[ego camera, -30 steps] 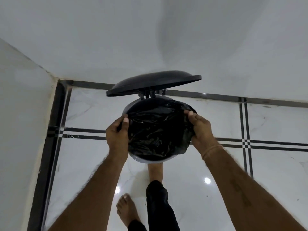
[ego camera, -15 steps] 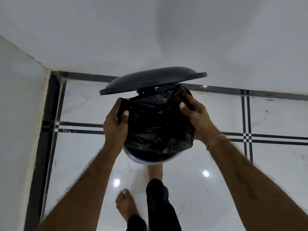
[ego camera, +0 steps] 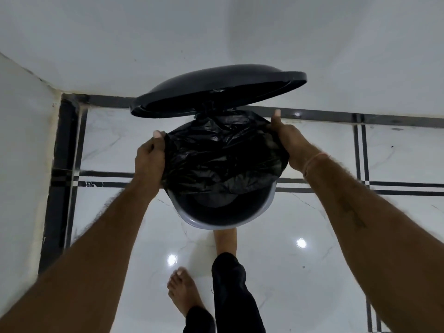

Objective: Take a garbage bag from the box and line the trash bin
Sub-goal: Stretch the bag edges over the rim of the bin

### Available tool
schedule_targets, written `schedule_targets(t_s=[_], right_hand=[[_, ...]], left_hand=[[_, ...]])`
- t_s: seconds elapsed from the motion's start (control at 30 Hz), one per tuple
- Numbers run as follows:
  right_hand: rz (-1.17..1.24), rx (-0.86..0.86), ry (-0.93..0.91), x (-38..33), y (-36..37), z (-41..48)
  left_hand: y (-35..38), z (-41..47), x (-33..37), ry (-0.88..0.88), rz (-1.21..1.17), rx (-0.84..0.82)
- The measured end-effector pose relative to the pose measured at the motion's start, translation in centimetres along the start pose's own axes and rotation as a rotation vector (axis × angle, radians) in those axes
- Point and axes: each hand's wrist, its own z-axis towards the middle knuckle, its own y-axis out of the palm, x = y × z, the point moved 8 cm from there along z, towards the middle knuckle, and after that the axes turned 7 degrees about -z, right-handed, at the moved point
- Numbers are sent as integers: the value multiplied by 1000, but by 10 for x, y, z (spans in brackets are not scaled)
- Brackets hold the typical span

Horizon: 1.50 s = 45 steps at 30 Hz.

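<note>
Head view, looking steeply down: nearest the camera are two bare forearms reaching forward, and between them a bare foot [ego camera: 183, 292] on the glossy floor [ego camera: 312, 272] beside a leg in black trousers [ego camera: 234, 294], whose own foot runs forward under the bin's near edge.

Past the wrists, the left hand [ego camera: 149, 159] is closed on the left edge of the garbage bag [ego camera: 223, 155], thumb pressed on top of the bunched plastic and fingers curled beneath. The right hand [ego camera: 292, 145] grips the right edge in the same way, thumb lying straight along the film and pointing away, a thin pale band at its wrist. Between the two hands the bag is pulled wide; it is thin black plastic, crumpled and creased, with dull sheen on the folds.

Directly below and between the hands sits the trash bin [ego camera: 216, 223], round, with a smooth grey rim and a dark interior. The bag covers the far part of the opening, while the near arc of the rim and part of the inner wall are bare.

Beyond the hands the bin's lid [ego camera: 216, 90] stands raised, a smooth black domed disc with a flat lip. Behind it, white marble-like tiles with black inlay lines meet plain white walls [ego camera: 168, 32].
</note>
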Motion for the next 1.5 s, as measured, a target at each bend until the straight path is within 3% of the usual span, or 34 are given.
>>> schedule_targets(t_s=[0.13, 0.27, 0.43, 0.73, 0.97, 1.2, 1.4, 1.5], right_hand=[[-133, 2, 3, 23, -5, -10], [71, 8, -67, 71, -6, -29], [398, 29, -12, 115, 3, -54], [432, 229, 209, 112, 12, -75], [501, 383, 224, 116, 17, -72], [613, 218, 392, 142, 28, -89], [1104, 90, 542, 162, 42, -91], [1225, 101, 531, 170, 46, -96]], left_hand=[[-1, -8, -16, -27, 9, -66], [-12, -28, -38, 12, -215, -88], [-19, -32, -58, -128, -410, -78], [-14, -41, -64, -81, -416, -140], [-22, -49, -103, -253, -632, -139], [-20, -81, -124, -358, -717, -70], [-12, -95, -144, -513, -790, -13], [-3, -101, -153, -547, -860, -43]])
